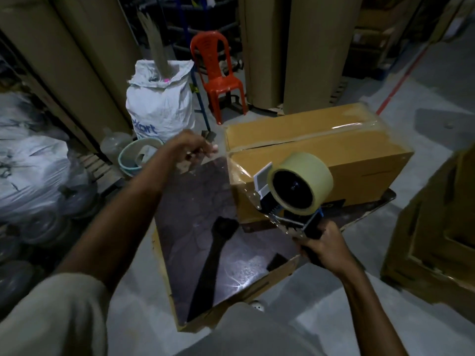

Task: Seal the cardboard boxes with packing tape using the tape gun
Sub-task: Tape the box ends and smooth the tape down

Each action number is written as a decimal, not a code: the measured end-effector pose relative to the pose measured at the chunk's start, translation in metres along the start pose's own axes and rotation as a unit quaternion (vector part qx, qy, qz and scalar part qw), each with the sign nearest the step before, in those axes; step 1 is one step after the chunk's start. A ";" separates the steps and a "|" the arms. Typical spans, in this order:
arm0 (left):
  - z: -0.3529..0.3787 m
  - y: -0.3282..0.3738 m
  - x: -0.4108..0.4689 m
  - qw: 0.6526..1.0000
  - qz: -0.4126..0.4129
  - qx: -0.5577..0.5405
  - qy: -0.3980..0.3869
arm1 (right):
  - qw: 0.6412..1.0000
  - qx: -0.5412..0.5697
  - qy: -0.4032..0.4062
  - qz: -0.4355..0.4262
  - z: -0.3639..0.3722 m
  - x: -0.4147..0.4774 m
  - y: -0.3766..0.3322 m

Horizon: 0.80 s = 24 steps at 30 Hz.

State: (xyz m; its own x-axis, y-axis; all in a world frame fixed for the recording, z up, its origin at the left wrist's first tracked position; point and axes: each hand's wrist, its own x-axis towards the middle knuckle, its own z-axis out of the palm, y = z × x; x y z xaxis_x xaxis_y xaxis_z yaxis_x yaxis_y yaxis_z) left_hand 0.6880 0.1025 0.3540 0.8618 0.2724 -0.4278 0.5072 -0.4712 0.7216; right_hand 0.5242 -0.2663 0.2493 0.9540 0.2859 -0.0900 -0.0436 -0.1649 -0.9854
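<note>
A long cardboard box (321,140) lies on a dark tabletop (205,227), with clear tape along its top seam and over its near end. My right hand (325,249) grips the handle of a tape gun (295,191) that carries a pale yellow tape roll. The gun's head is against the box's near end face. My left hand (191,150) hovers left of the box's near top corner, apart from the box, with its fingers loosely curled; whether they pinch anything is unclear.
A white woven sack (159,104) and a red plastic chair (218,73) stand beyond the table. A round tub (133,158) sits on the floor. Tall cardboard stacks (318,47) rise behind, wrapped bundles (30,163) lie left, and another carton (437,227) stands right.
</note>
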 end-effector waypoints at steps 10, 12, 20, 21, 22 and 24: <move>-0.056 0.053 0.070 0.971 0.147 0.186 -0.034 | 0.989 -0.115 0.087 0.039 0.074 0.013 -0.012; -0.057 0.061 0.089 0.965 0.164 0.201 -0.038 | 0.982 -0.149 0.112 0.032 0.095 0.022 -0.013; -0.044 0.073 0.190 0.951 0.211 0.225 -0.028 | 0.971 -0.181 0.153 0.014 0.146 0.081 -0.030; -0.042 0.069 0.205 0.949 0.210 0.235 -0.025 | 0.972 -0.179 0.152 0.024 0.149 0.089 -0.032; -0.040 0.064 0.220 0.945 0.212 0.247 -0.026 | 0.972 -0.180 0.147 0.035 0.152 0.097 -0.032; -0.037 0.058 0.243 0.938 0.221 0.263 -0.038 | 0.972 -0.178 0.137 0.067 0.158 0.110 -0.032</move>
State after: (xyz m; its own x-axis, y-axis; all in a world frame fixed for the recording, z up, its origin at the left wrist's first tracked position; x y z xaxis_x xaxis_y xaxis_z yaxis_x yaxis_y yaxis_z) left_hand 0.9272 0.1722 0.3114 0.9743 -0.0990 -0.2021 0.0098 -0.8784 0.4778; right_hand 0.5833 -0.0805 0.2477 0.9922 -0.0158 -0.1240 -0.1144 -0.5134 -0.8505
